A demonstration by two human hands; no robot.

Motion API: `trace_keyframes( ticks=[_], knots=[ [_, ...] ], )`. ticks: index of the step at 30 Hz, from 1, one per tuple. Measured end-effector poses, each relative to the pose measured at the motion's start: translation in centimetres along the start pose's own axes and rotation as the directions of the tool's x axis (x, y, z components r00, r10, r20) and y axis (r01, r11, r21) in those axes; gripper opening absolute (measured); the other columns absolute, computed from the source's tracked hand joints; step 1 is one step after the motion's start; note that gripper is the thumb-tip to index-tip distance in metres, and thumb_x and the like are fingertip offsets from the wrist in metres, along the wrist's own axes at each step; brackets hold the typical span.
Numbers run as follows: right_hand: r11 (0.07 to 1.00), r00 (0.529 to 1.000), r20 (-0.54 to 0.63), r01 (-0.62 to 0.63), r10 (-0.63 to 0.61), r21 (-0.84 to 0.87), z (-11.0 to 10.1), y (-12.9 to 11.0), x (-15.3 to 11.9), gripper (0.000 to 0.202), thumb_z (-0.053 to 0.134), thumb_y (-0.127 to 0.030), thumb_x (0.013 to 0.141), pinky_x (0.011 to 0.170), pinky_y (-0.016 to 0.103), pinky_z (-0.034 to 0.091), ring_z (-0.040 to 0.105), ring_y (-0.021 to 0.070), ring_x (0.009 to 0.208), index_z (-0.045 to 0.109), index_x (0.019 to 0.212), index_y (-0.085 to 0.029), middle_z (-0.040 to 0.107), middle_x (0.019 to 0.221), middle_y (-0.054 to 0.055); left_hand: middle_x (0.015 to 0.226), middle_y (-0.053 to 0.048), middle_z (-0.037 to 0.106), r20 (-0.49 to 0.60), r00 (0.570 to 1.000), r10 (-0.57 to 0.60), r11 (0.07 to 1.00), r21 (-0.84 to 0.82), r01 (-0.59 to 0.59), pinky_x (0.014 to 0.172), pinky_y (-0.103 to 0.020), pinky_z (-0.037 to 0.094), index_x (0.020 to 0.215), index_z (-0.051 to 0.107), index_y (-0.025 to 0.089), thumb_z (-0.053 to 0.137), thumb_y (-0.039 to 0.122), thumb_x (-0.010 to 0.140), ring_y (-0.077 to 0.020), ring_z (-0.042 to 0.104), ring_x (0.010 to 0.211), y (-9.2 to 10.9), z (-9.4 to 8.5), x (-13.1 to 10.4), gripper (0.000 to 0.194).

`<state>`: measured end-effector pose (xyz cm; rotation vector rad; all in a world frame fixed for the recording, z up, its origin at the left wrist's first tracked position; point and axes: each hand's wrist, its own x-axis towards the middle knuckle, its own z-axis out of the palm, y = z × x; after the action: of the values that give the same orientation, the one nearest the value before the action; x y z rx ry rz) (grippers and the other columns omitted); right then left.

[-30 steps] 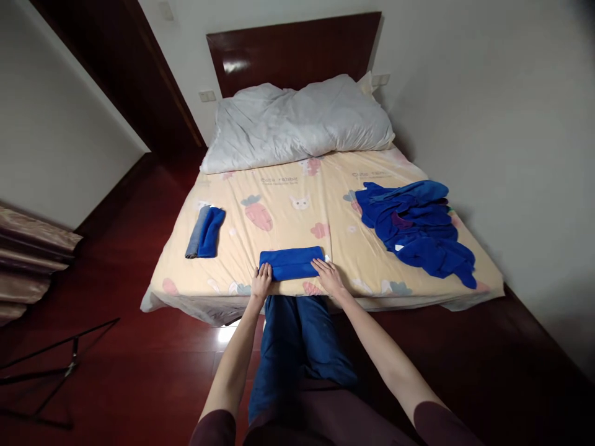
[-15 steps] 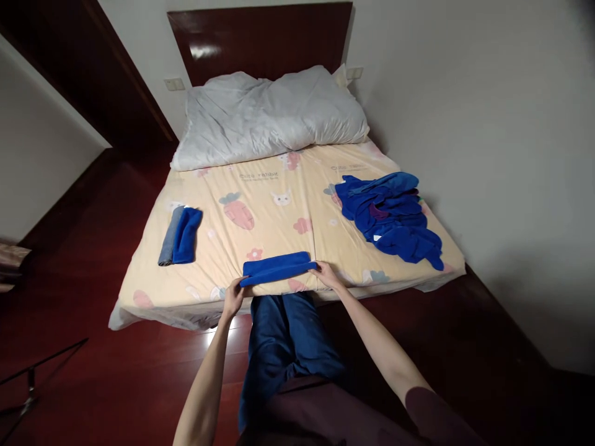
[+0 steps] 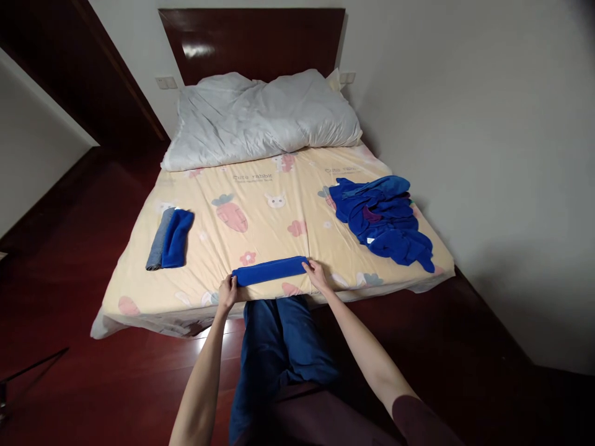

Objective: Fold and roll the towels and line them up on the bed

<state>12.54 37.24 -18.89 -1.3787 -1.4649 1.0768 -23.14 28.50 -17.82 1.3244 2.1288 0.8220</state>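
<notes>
Blue cloth (image 3: 269,271), folded into a narrow strip, is lying at the near edge of the bed (image 3: 139,279), directly between the fingers of the left hand (image 3: 228,291) and those of the right hand (image 3: 317,275). Its long axis is running from one set of fingers to the other, left end slightly nearer the body. Neither hand is nearer: both are touching, fingers apparently pinching opposite ends. Beyond the left fingers, a blue bundle (image 3: 177,238) is lying beside a grey roll (image 3: 159,241); well beyond the right fingers, a crumpled pile (image 3: 385,223) is spreading.

Cloth is hiding some fingertips and its own underside; layer count unclear. Pile's separate pieces are blending together. Left of the fingers, the picture's edge is cutting off a dark rod (image 3: 37,364).
</notes>
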Motion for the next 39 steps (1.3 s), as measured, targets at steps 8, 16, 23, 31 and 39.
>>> trace_keyframes(
  ticks=[8, 16, 23, 31, 39],
  knots=[
    [0.976, 0.992, -0.107, -0.082, 0.061, -0.203, 0.6, -0.4, 0.3, 0.040, 0.058, -0.060, 0.085, 0.069, 0.033, 0.049, 0.061, 0.0228, 0.068, 0.065, 0.086, -0.021, 0.065, 0.069, 0.004, 0.088, -0.014, 0.074, -0.065, 0.997, -0.042, 0.996, 0.070, 0.047, 0.093, -0.047, 0.051, 0.119, 0.063, 0.016, 0.045, 0.041, 0.097, -0.0336, 0.069, 0.099, 1.0, 0.8, 0.5, 0.038],
    [0.824, 0.979, -0.013, 0.163, -0.203, -0.542, 3.7, -4.5, -2.6, 0.047, 0.036, -0.031, 0.103, 0.120, 0.054, 0.024, 0.037, 0.0302, 0.145, 0.051, 0.147, -0.020, 0.049, 0.153, 0.014, 0.158, -0.015, 0.044, -0.059, 0.921, 0.385, 0.895, 0.266, -0.357, 0.122, -0.056, 0.024, 0.148, 0.049, 0.020, 0.038, 0.032, 0.101, -0.0332, 0.033, 0.150, 5.6, 3.0, -4.5, 0.049],
    [0.646, 0.856, 0.461, 0.491, -0.233, -0.585, 7.2, -4.8, -5.0, 0.056, 0.036, -0.035, 0.105, 0.128, 0.046, 0.012, 0.020, 0.0216, 0.157, 0.034, 0.159, -0.021, 0.029, 0.168, 0.007, 0.167, -0.015, 0.026, 0.155, 0.862, 0.483, 0.808, 0.301, -0.507, 0.127, -0.057, 0.010, 0.158, 0.034, 0.015, 0.045, 0.031, 0.096, -0.0326, 0.017, 0.157, 5.9, 5.6, -4.6, 0.065],
    [0.723, 0.947, 0.293, 0.295, -0.133, -0.625, 1.9, -1.8, -2.2, 0.061, 0.036, -0.039, 0.104, 0.127, 0.053, 0.012, 0.021, 0.0245, 0.157, 0.031, 0.159, -0.016, 0.032, 0.165, 0.013, 0.166, -0.019, 0.027, 0.126, 0.903, 0.410, 0.856, 0.289, -0.429, 0.125, -0.059, 0.019, 0.158, 0.033, 0.011, 0.051, 0.045, 0.094, -0.0382, 0.021, 0.155, 1.6, 2.6, -1.5, 0.074],
    [0.969, 0.958, -0.187, -0.237, 0.219, -0.077, 1.3, -2.0, -4.6, 0.057, 0.050, -0.053, 0.091, 0.106, 0.049, 0.051, 0.061, 0.0313, 0.127, 0.055, 0.134, -0.016, 0.062, 0.136, 0.020, 0.148, -0.015, 0.055, 0.241, 0.848, 0.472, 0.827, 0.213, -0.520, 0.124, -0.056, 0.023, 0.133, 0.061, 0.019, 0.059, 0.032, 0.092, -0.0354, 0.035, 0.150, 2.9, 0.4, 1.7, 0.043]
  ],
)
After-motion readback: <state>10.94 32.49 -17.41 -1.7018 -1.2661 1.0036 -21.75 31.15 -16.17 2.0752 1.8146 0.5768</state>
